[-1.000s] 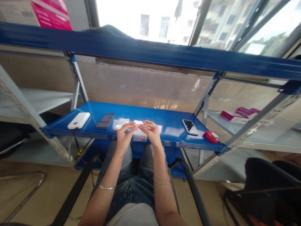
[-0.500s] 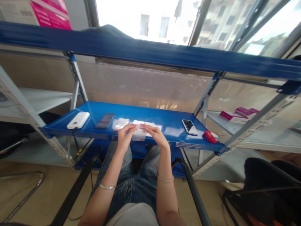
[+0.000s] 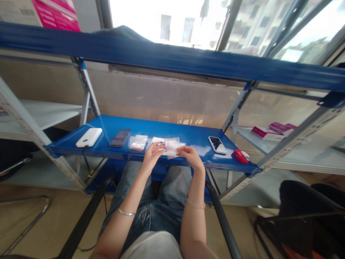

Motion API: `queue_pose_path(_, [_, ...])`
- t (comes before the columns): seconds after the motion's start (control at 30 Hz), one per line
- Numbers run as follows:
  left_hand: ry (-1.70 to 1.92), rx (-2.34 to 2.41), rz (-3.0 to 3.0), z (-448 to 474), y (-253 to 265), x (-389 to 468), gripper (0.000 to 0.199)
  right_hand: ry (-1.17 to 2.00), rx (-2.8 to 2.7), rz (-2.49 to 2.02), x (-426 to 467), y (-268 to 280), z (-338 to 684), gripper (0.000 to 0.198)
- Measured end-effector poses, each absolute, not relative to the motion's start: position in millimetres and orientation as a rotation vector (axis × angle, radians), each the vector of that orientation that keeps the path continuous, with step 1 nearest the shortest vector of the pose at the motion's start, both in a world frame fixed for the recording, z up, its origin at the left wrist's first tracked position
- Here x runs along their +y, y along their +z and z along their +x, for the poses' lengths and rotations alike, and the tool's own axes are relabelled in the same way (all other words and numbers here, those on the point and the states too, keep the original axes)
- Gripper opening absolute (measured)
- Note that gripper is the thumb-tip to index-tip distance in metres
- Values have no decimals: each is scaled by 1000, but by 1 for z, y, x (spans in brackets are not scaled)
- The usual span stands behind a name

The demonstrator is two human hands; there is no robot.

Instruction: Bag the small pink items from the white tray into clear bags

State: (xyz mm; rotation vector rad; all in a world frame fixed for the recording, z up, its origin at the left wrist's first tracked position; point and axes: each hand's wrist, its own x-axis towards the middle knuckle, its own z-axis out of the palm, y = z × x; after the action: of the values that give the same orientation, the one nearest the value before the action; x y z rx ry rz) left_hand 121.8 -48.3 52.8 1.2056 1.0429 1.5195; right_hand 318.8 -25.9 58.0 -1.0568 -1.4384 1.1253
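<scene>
Between my hands is a small clear plastic bag (image 3: 171,146), held over the front edge of the blue shelf (image 3: 140,126). My left hand (image 3: 154,154) is closed, its thumb and fingers pinching the bag's left side. On the other side my right hand (image 3: 191,155) pinches the right end with its fingertips. What the bag contains is too small to make out. Partly behind it lies a white piece of paper or card (image 3: 156,139). Another clear bag (image 3: 138,142), with something pinkish in it, rests on the shelf left of my left hand.
On the shelf's left are a white power bank (image 3: 89,137) with a cable and a dark, pixelated flat object (image 3: 120,138). A phone (image 3: 217,145) and a red item (image 3: 241,156) lie at the right. Pink boxes (image 3: 266,133) sit on the neighbouring shelf. A blue beam (image 3: 172,59) crosses above.
Both hands have shifted right with the plastic bag and moved slightly farther apart at the fingertips. The other clear bag on the left is now fully uncovered.
</scene>
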Motion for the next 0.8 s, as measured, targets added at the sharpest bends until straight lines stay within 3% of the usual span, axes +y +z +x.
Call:
queue_pose_path(0.23, [1350, 1190, 1767, 159, 35, -58, 24, 744, -1221, -1444, -9, 26, 358, 28])
queue_pose_path(0.5, [1006, 1216, 2483, 224, 10, -52, 47, 465, -1240, -1633, 3, 7, 357, 35])
queue_pose_path(0.63, [907, 1249, 2564, 227, 7, -44, 43, 272, -1251, -1723, -4, 14, 358, 48])
queue_pose_path(0.8, [889, 1275, 2529, 225, 10, -39, 37, 375, -1443, -1701, -13, 25, 356, 36])
